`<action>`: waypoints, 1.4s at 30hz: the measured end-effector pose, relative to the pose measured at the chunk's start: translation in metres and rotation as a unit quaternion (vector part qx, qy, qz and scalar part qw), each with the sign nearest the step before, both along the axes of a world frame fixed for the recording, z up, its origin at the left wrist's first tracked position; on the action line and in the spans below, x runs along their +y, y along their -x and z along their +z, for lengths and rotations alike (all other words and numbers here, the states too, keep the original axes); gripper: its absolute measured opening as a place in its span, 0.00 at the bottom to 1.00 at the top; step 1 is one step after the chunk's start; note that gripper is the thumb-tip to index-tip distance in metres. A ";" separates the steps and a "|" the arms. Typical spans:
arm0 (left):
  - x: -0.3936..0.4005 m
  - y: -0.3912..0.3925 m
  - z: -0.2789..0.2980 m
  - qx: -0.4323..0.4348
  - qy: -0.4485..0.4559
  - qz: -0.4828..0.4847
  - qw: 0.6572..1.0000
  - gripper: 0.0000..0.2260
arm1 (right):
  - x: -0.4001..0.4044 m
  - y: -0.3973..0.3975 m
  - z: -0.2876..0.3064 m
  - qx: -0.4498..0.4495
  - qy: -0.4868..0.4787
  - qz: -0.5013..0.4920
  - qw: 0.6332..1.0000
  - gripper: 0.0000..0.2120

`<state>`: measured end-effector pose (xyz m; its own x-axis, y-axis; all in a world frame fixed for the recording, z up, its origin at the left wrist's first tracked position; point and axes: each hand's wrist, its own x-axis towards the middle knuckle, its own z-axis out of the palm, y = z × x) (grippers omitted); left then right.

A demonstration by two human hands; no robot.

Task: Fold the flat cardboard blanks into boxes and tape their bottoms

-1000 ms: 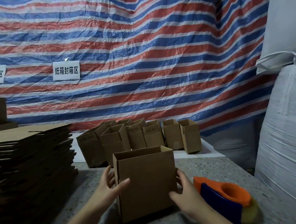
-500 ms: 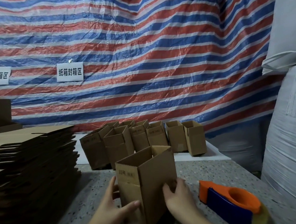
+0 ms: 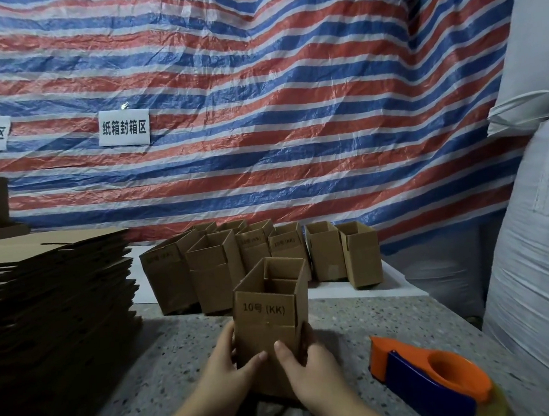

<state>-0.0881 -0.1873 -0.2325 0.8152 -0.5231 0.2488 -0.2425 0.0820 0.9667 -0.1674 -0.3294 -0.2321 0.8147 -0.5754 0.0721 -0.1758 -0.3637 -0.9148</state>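
An upright brown cardboard box point(image 3: 267, 312) marked "10号 (KK)" stands open-topped on the speckled table point(image 3: 356, 325), its narrow face toward me. My left hand point(image 3: 227, 370) grips its lower left side, thumb on the front face. My right hand point(image 3: 310, 371) grips the lower right side, its thumb also on the front. A tall stack of flat cardboard blanks point(image 3: 53, 314) fills the left. An orange and blue tape dispenser point(image 3: 431, 378) lies on the table to the right of my hands.
Several folded boxes point(image 3: 325, 253) stand in rows on a white board point(image 3: 398, 283) behind the held box. A striped tarp point(image 3: 260, 111) hangs behind. Large white sacks point(image 3: 536, 254) crowd the right edge.
The box has turned from its wide face to its narrow printed face toward me, and both hands have shifted to its lower sides.
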 end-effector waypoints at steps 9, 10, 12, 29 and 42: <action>-0.046 -0.051 0.003 -0.062 -0.062 0.020 0.996 0.20 | -0.044 -0.060 0.004 0.020 0.069 -0.023 0.997 0.17; -0.051 -0.057 0.003 -0.070 -0.064 0.028 0.995 0.20 | -0.048 -0.067 0.005 0.019 0.073 -0.018 0.997 0.17; -0.060 -0.072 0.000 -0.082 -0.071 0.041 0.993 0.19 | -0.057 -0.084 0.005 0.015 0.075 -0.007 0.997 0.17; -0.084 -0.180 -0.005 -0.143 -0.175 0.205 0.952 0.21 | -0.089 -0.194 0.007 -0.040 0.082 0.045 0.995 0.21; -0.097 -0.194 -0.004 -0.189 -0.312 0.295 0.883 0.17 | -0.102 -0.216 0.015 0.024 0.107 0.066 0.992 0.24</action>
